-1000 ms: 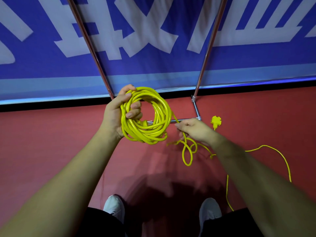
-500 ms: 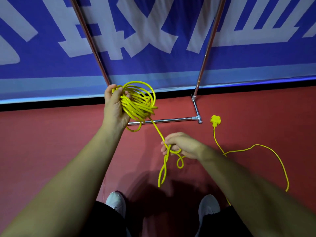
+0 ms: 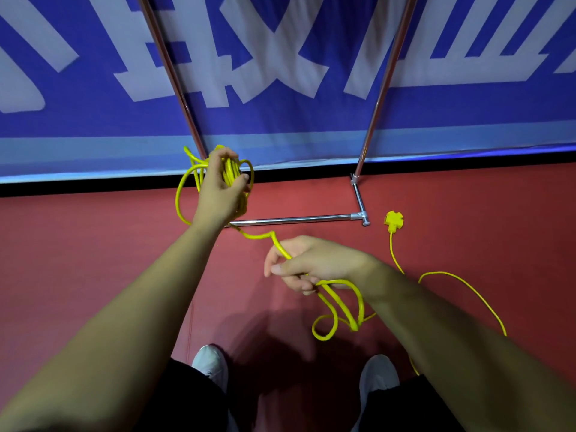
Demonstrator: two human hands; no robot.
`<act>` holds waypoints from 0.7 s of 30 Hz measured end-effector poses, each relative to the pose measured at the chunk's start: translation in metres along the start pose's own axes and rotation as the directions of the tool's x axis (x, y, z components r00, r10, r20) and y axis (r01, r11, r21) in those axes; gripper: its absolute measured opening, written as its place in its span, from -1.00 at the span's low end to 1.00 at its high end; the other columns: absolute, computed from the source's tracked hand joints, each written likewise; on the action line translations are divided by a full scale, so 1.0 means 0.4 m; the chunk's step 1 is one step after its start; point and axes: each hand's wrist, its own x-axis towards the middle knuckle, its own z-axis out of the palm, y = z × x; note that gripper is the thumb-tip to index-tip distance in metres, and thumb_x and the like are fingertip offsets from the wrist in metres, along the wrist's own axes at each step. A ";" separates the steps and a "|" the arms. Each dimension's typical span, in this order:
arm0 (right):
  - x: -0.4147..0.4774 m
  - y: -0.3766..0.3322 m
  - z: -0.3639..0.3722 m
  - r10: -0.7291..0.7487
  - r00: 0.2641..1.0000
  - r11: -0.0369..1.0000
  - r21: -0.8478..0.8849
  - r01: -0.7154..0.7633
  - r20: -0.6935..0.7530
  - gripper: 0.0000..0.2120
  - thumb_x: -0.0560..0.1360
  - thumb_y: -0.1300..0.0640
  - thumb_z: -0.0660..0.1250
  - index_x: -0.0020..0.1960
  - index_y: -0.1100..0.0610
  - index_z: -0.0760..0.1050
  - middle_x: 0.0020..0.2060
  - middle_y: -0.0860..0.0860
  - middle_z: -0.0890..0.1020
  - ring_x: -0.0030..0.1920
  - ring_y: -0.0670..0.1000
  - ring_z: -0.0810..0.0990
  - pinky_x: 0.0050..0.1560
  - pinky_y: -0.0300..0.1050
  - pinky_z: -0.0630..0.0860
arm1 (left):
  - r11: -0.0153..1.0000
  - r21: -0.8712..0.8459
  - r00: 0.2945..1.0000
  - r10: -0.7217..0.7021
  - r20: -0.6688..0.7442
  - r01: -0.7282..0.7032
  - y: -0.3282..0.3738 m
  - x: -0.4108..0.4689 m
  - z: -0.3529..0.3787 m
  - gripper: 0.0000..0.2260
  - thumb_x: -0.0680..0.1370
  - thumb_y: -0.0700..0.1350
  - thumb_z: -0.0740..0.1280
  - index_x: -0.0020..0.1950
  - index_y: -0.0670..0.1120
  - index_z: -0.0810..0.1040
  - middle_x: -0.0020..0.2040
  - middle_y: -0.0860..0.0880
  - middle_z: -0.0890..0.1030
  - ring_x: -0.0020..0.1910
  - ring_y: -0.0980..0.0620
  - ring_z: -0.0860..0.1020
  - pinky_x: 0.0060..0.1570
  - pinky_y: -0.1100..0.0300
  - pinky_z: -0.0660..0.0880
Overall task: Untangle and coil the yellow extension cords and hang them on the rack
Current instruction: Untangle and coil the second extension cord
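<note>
Left hand point(image 3: 219, 194) raised, fingers curled tight round the coiled yellow cord point(image 3: 230, 171), in front of left upright of rack point(image 3: 296, 219). 1 strand point(image 3: 280, 246) runs down from the coil to right hand point(image 3: 314, 263); fingers and thumb closed round it. Slack loops point(image 3: 362, 304) hang below that hand. Cord trails over red floor point(image 3: 93, 260) to plug point(image 3: 393, 221), lying just beside rack base

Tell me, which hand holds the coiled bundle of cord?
The left hand, up near the rack: it grips the coiled bundle, while the right hand holds only a loose strand.
</note>
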 end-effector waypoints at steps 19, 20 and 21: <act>-0.031 -0.019 -0.181 -0.272 0.777 0.956 -0.254 0.149 -0.567 -0.86 0.53 0.17 0.40 -0.12 0.25 0.64 -0.56 0.02 0.42 -0.48 -0.04 0.30 -0.43 -0.17 0.19 | 0.919 0.020 0.518 -0.239 0.821 0.393 0.027 -0.089 0.058 -0.53 0.59 0.12 0.30 0.25 -0.26 0.43 -0.23 -0.23 0.53 -0.36 0.00 0.54 -0.36 0.21 0.50; -0.029 -0.018 -0.185 -0.276 0.769 0.955 -0.257 0.150 -0.576 -0.85 0.52 0.17 0.41 -0.11 0.26 0.64 -0.56 0.04 0.42 -0.48 -0.03 0.31 -0.43 -0.16 0.19 | 0.928 0.024 0.489 -0.218 0.845 0.371 0.029 -0.091 0.062 -0.55 0.54 0.07 0.39 0.24 -0.23 0.44 -0.23 -0.19 0.54 -0.35 0.01 0.53 -0.34 0.21 0.51; -0.030 -0.018 -0.187 -0.283 0.762 0.952 -0.266 0.150 -0.583 -0.85 0.50 0.16 0.43 -0.11 0.26 0.65 -0.56 0.04 0.43 -0.48 -0.04 0.31 -0.43 -0.16 0.19 | 0.948 0.048 0.478 -0.202 0.855 0.314 0.033 -0.094 0.067 -0.61 0.51 -0.05 0.45 0.22 -0.21 0.45 -0.23 -0.12 0.55 -0.34 0.04 0.54 -0.30 0.22 0.52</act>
